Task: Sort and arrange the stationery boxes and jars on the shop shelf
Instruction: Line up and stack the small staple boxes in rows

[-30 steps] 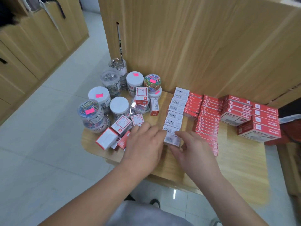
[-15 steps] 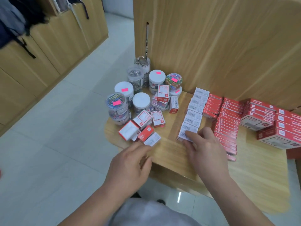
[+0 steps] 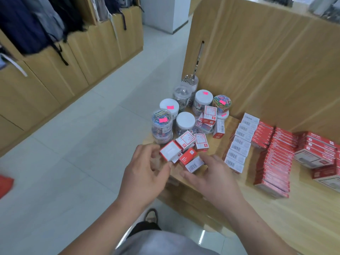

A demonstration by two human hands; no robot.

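On the left end of the wooden shelf (image 3: 312,214) lies a loose pile of small red-and-white boxes (image 3: 185,139). My left hand (image 3: 147,173) curls round the left side of a white-faced red box (image 3: 170,150), thumb at its upper corner and fingers below it. Beside it my right hand (image 3: 213,178) brackets a small barcode box (image 3: 194,164) between forefinger and thumb. Behind the pile stand several clear jars of clips (image 3: 162,123), some with white lids and pink stickers. A tidy row of barcode boxes (image 3: 239,144) runs along the shelf on the right.
Rows of flat red boxes (image 3: 276,159) and larger red-and-white boxes (image 3: 316,153) fill the shelf's right side. A wooden panel (image 3: 257,61) rises behind. Left of the shelf is tiled floor (image 3: 77,153), then wooden cabinets (image 3: 55,74) with hanging bags.
Both hands have left the tidy barcode row and moved left to the loose pile. My view has swung left and up, showing more floor and cabinets.
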